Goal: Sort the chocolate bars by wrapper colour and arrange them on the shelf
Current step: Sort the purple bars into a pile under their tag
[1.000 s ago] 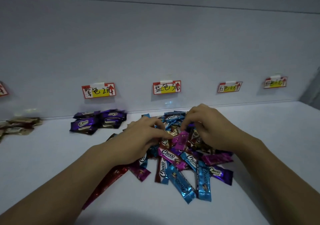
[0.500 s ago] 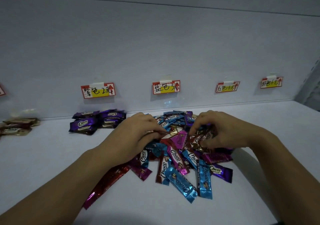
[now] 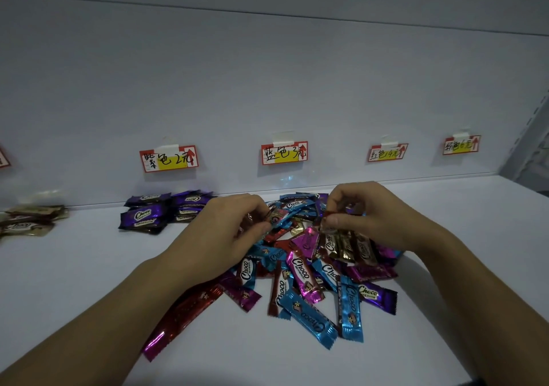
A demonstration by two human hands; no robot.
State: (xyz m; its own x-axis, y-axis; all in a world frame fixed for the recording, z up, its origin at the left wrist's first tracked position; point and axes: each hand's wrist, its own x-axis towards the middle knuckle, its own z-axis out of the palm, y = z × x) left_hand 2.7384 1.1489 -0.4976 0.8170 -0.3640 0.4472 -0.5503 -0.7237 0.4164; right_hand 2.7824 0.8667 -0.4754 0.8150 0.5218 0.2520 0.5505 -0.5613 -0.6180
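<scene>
Broadly, the white shelf carried a mixed pile of chocolate bars at its centre, partly under both my hands. Sorted purple bars lay behind and to the left, below a price label, with a brown stack farther left. My right hand pinched a bunch of brown bars by their top ends. My left hand, fingers curled, pinched a brownish wrapper atop the pile.

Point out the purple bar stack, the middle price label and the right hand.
purple bar stack (image 3: 142, 216), head view, front wrapper's logo.
middle price label (image 3: 284, 152), head view, its centre.
right hand (image 3: 377, 216), head view, its back.
</scene>
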